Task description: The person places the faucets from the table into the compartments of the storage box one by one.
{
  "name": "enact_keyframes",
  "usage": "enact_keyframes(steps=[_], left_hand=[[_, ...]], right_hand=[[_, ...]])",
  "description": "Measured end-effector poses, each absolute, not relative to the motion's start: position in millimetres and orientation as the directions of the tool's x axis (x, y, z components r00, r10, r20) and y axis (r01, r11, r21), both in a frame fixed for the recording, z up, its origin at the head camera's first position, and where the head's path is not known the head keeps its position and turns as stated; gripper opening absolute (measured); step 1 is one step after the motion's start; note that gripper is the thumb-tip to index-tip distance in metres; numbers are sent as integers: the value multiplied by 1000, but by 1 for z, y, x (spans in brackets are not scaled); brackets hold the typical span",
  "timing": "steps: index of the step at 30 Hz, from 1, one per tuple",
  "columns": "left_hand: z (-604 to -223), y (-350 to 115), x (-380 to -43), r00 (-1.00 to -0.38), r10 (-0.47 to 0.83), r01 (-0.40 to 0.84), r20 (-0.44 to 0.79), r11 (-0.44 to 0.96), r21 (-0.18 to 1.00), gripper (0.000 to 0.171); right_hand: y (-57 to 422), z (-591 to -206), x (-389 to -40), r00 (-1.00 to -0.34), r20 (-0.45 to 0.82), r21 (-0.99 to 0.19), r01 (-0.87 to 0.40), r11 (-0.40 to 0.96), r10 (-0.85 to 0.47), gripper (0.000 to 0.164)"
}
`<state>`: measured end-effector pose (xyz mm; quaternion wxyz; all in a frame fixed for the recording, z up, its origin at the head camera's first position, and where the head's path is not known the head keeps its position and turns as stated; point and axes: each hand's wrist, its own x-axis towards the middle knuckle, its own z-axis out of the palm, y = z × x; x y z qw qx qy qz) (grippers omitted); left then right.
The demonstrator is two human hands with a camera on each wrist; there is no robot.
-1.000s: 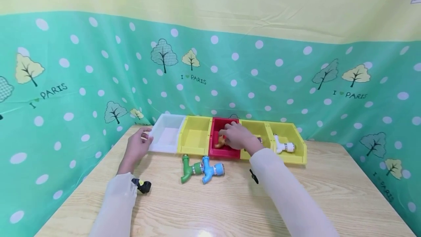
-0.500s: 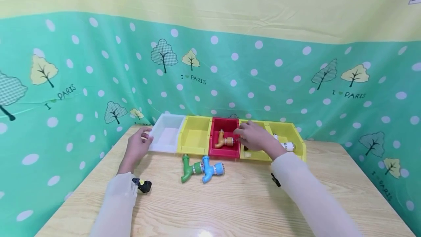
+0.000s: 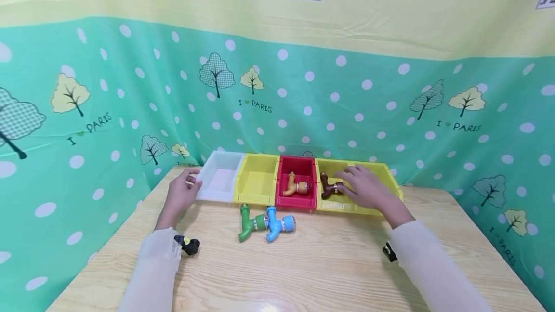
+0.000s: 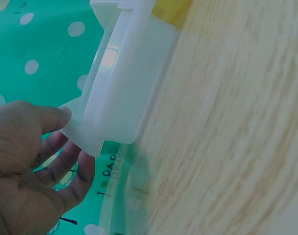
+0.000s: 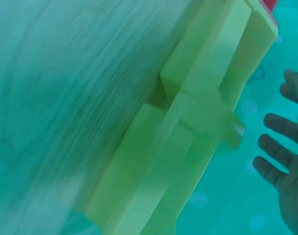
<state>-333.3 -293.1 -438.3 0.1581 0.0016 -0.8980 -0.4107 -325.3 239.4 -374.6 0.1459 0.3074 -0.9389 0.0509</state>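
My left hand (image 3: 181, 190) pinches the left rim of the translucent white bin (image 4: 122, 83), thumb on one side and curled fingers on the other. My right hand (image 3: 368, 188) hovers over the two right yellow bins, fingers spread and holding nothing. Below its fingertips a dark brown faucet (image 3: 328, 188) lies in the nearer yellow bin (image 3: 340, 204). The far right yellow bin (image 3: 387, 177) is partly covered by the hand, and its contents are hidden. An orange-brown faucet (image 3: 295, 186) rests in the red bin (image 3: 296, 201).
A green faucet (image 3: 248, 224) and a blue faucet (image 3: 276, 224) lie side by side on the wooden table (image 3: 277, 273) before the bins. Another yellow bin (image 3: 257, 182) stands between the white and red ones. A patterned curtain (image 3: 277, 100) rises behind the row.
My right hand has moved right, from over the red bin to the right yellow bins, uncovering the orange-brown and then the dark brown faucet. The left hand keeps its place.
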Motion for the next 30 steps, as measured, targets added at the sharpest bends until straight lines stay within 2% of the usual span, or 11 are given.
enact_keyframes(steps=[7, 20, 25, 30], left_hand=[[-439, -293, -336, -951, -138, 120, 276, 660, 742, 38], [-442, -296, -338, -944, -125, 149, 306, 666, 731, 37], [-440, -296, -336, -943, -123, 153, 309, 666, 730, 38], [-440, -295, -336, -943, -122, 155, 311, 665, 730, 38]], right_hand=[[273, -375, -315, -801, 361, -57, -529, 847, -477, 40], [327, -381, -297, -872, 411, -260, -390, 883, -264, 46], [342, -384, -292, -919, 364, -380, -296, 877, -152, 55], [354, -390, -289, -949, 306, -476, -215, 853, -69, 57]])
